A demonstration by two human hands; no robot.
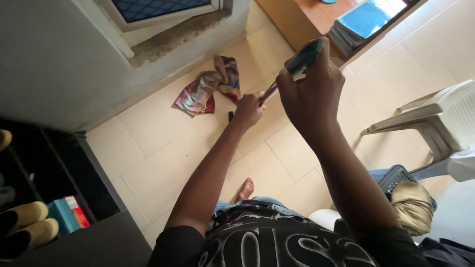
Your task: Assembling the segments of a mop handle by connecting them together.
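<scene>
Closest to the camera, both arms stretch out over the tiled floor (148,148), and the right hand (311,94) is curled fully shut around a dark flat handle-like object (304,58), raised as if to keep it steady. Just beyond, the left hand (249,110) is closed in a fist on the thin grey strip (269,91) running down from that object, seemingly drawing it taut. Farther off, a colourful cloth (208,89) lies crumpled near the wall, with a white plastic chair (435,118) at the right.
</scene>
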